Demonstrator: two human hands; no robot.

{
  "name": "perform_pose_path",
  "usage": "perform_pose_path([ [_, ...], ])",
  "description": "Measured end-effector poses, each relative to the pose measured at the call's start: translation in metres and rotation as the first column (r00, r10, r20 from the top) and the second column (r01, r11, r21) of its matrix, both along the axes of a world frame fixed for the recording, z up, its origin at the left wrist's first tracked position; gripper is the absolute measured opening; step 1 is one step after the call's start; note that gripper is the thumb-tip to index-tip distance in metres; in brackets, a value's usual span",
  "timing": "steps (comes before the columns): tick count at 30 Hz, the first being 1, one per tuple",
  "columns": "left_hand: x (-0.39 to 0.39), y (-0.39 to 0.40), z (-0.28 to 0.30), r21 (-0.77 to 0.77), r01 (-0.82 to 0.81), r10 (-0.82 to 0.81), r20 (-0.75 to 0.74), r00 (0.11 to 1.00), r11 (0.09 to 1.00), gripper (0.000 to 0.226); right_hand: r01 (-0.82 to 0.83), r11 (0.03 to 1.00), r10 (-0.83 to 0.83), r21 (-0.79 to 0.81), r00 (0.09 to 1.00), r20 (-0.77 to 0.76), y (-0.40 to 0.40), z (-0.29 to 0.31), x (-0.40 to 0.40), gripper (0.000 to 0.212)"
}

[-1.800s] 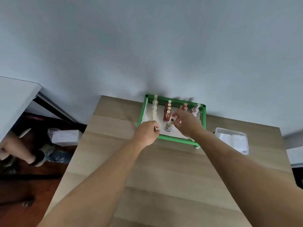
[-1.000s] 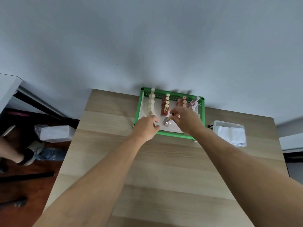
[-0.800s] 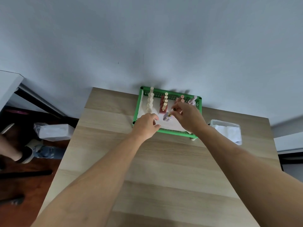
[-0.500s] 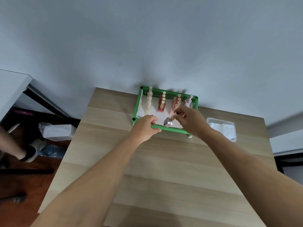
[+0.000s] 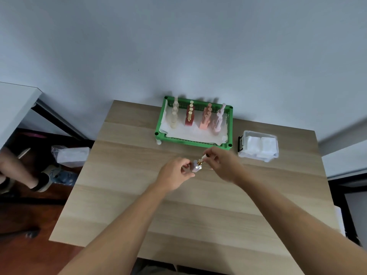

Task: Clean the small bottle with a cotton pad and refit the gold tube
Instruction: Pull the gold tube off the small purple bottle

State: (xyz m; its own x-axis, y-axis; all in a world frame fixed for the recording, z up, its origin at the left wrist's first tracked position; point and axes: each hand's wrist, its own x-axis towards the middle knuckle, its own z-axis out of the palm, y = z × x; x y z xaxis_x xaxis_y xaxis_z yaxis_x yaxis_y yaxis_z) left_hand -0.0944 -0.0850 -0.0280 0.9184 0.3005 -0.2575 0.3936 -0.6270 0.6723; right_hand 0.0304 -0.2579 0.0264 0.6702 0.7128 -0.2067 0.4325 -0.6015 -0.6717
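A small pale lilac bottle [image 5: 196,168] with a gold tube [image 5: 201,160] at its top hangs above the table, just in front of the green tray [image 5: 190,142]. My left hand [image 5: 174,173] grips the bottle's body from the left. Fingers of my right hand [image 5: 220,162] pinch the dark tip of the gold tube from the right. A clear box of white cotton pads [image 5: 258,146] sits to the right of the tray.
The green tray holds rows of cream, red, pink and lilac bottles on a white liner. The wooden table [image 5: 178,211] stands against a grey wall. On the floor at left are a plastic-wrapped pack [image 5: 69,155] and another person's leg [image 5: 17,173].
Both hands have drawn back from the tray toward me, bringing the small bottle out of it. The left hand now holds the bottle, which it did not hold before.
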Motion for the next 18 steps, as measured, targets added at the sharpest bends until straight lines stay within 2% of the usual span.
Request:
perform_pose_path([
  [3, -0.012, -0.007, -0.008, 0.021, 0.017, -0.016, -0.043, 0.999, 1.0, 0.033, -0.012, 1.0, 0.011, -0.029, 0.999, -0.039, -0.008, -0.013, -0.014, 0.016],
  [9, -0.03, -0.018, -0.024, 0.004, 0.034, -0.033, -0.119, 0.992, 0.999, 0.036, -0.005, 0.999, 0.001, -0.045, 0.996, -0.089, -0.014, -0.034, -0.039, 0.019],
  [18, -0.042, -0.027, -0.043, -0.056, 0.004, -0.009, -0.101, 0.995, 0.998, 0.023, -0.052, 0.995, 0.038, -0.091, 0.989, -0.144, -0.018, -0.048, -0.054, 0.018],
])
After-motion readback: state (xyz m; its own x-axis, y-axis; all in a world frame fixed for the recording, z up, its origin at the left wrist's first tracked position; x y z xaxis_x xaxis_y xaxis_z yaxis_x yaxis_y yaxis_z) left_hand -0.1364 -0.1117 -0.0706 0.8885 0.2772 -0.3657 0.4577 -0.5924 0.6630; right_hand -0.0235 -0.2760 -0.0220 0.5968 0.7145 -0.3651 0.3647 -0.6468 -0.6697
